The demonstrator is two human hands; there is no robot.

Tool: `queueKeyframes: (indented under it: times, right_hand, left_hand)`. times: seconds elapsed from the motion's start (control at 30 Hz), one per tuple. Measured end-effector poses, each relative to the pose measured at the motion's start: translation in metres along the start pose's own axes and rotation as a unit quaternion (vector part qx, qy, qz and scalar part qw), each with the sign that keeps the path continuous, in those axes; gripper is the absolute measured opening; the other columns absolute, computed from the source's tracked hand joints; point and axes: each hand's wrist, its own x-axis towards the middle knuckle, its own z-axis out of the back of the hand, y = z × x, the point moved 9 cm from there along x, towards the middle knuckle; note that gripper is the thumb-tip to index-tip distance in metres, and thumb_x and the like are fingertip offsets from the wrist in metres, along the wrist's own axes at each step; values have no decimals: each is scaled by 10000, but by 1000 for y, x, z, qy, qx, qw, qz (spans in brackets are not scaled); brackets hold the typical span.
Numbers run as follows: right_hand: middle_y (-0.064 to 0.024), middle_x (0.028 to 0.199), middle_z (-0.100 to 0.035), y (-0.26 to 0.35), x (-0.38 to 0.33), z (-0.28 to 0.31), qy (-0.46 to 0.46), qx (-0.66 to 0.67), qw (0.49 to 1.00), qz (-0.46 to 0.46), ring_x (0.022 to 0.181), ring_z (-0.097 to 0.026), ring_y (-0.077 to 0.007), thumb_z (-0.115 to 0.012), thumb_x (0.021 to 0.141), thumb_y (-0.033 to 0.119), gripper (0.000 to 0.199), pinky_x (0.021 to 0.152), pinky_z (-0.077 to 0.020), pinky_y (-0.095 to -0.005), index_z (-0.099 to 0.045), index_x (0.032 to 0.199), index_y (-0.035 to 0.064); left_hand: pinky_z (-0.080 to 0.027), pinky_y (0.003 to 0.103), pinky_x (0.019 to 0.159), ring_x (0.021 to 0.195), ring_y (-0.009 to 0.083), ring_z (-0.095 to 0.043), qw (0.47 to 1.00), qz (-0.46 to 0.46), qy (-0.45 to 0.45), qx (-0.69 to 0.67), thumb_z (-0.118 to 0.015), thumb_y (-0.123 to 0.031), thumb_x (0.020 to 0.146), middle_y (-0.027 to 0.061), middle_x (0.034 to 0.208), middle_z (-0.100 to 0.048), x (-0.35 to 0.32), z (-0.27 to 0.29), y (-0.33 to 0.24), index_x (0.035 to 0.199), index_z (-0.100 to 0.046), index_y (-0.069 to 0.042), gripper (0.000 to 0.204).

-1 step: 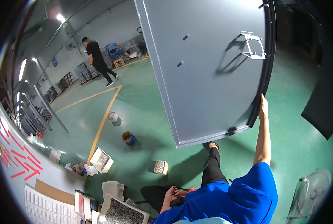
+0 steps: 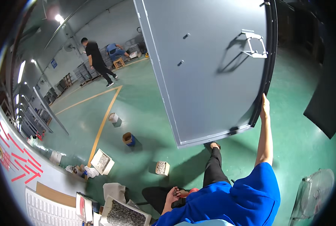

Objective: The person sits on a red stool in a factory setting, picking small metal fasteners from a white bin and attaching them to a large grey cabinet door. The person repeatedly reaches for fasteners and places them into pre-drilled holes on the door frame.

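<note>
A large grey metal panel [image 2: 209, 90] stands upright in front of me, with a black strip along its right edge. Two short pegs and a white metal bracket [image 2: 255, 44] stick out from its face. My right hand [image 2: 265, 107] grips the panel's lower right edge; the thumb shows, while the other fingers are mostly hidden. Down at my lap, my left hand [image 2: 171, 194] is closed around something small and dark that I cannot make out. Beside that hand are a red-orange thing [image 2: 193, 191] and a black thing [image 2: 179, 203], both partly hidden.
White boxes of small metal parts [image 2: 161, 168] and a blue bucket [image 2: 128, 139] stand on the green floor. A tray of screws or similar pieces [image 2: 124, 214] lies lower left. A clear-guarded fan [image 2: 314, 192] is at right. One person [image 2: 96, 60] walks farther off; another sits behind.
</note>
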Motion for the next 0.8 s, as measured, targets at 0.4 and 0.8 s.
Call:
queueKeyframes:
  times: [0.4, 0.8]
  right_hand:
    - [-93, 767, -563, -149, -88, 218, -373, 145, 916, -20, 527, -506, -115, -437, 832, 432, 444, 409, -354, -188, -528, 942, 13]
    - [-196, 1083, -537, -349, -386, 35, 366, -568, 540, -503, 962, -545, -329, -496, 689, 603, 750, 821, -431, -430, -513, 1097, -25]
  left_hand:
    - [-401, 267, 551, 677, 163, -493, 999, -19, 46, -6, -468, -96, 839, 76, 809, -524, -11, -19, 7, 1005, -509, -20, 187]
    - [-341, 197, 467, 587, 92, -434, 996, -63, 2, 54, -457, -123, 862, 37, 752, -489, -35, -17, -6, 1057, -492, -9, 229]
